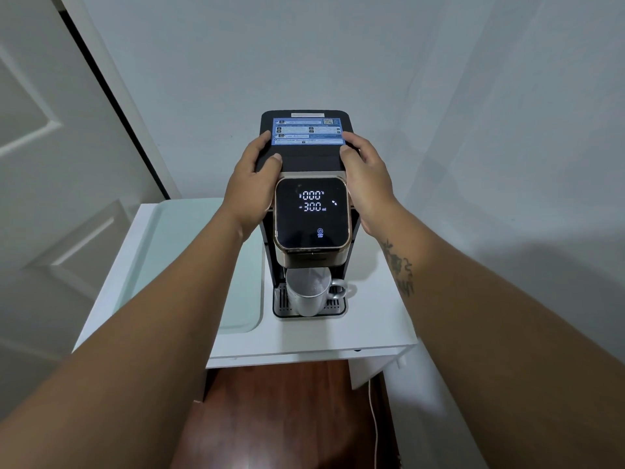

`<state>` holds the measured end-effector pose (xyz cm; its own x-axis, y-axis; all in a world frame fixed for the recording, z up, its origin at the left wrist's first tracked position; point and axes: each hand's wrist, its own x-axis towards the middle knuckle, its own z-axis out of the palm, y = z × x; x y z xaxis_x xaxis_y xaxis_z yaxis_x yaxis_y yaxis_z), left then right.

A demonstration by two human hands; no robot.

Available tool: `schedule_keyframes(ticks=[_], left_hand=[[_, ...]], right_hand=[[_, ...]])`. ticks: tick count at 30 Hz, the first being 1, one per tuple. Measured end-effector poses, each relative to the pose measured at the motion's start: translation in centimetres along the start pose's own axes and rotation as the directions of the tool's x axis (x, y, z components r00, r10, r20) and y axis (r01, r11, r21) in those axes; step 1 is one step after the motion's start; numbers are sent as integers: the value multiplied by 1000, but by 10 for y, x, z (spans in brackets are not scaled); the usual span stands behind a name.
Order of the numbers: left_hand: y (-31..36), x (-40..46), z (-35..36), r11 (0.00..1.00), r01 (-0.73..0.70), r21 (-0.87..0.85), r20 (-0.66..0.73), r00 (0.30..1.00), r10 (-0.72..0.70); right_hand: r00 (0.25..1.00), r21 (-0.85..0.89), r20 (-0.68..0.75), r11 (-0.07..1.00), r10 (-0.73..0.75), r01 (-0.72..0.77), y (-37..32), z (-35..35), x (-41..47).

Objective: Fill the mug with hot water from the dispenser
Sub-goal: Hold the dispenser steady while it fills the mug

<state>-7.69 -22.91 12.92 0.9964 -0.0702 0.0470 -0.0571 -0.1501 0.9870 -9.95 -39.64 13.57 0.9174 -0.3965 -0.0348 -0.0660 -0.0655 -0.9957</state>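
A black water dispenser (pixel 306 162) stands on a white table, its lit touch panel (pixel 311 213) reading 000 °C and 300 ml. My left hand (pixel 252 184) grips the dispenser's left side, thumb on top. On the opposite side my right hand (pixel 367 184) holds its right edge. Below the spout a silver mug (pixel 309 294) stands upright on the drip tray (pixel 280 304), handle pointing right. A thin stream appears to fall into the mug.
The white table (pixel 372 319) has a pale green tray (pixel 189 258) to the left of the dispenser. A white door (pixel 50 164) stands at the left, walls behind and right. A white cable (pixel 373 424) hangs over the wooden floor.
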Motion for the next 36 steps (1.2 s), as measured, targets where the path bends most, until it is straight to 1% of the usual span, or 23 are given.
schedule_keyframes(ticks=[15,31,36], left_hand=[[-1,1,0,999,-3,-42,16,1000,3],[-4,4,0,1000,-1,-26,10,1000,1],[-4,4,0,1000,-3,-19,14,1000,3]], right_hand=[[1000,15,13,1000,-7,7,-1,-2,-1],[1000,-12,14,1000,0,1,2,-1,2],[1000,4,20,1000,4,-4,3,-1,3]])
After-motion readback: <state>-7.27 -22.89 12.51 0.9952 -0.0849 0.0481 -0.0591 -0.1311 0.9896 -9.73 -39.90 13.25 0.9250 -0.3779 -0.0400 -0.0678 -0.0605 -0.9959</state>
